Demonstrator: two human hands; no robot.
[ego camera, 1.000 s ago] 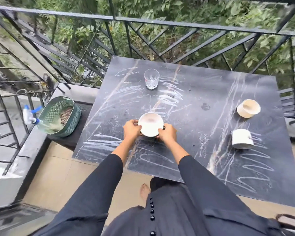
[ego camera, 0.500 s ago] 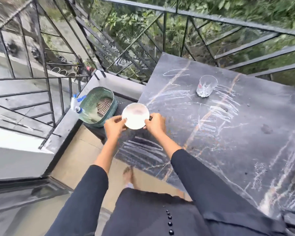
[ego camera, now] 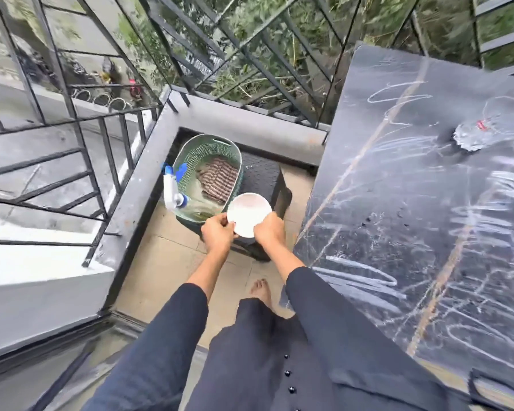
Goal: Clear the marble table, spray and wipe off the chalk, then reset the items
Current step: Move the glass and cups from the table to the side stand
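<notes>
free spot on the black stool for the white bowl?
Yes, likely: the stool top is bare to the right of the green basket, between it and the table edge. The basket is crowded: striped cloth and spray bottle. Both hands hold the bowl.

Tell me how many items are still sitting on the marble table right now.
1: a clear drinking glass near the marble table's far right. The table runs out of frame, so others may be hidden.

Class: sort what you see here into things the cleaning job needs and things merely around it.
Job:
white bowl in left hand and right hand
marble table
glass
spray bottle
striped cloth
green basket

Around:
railing
foliage
</notes>
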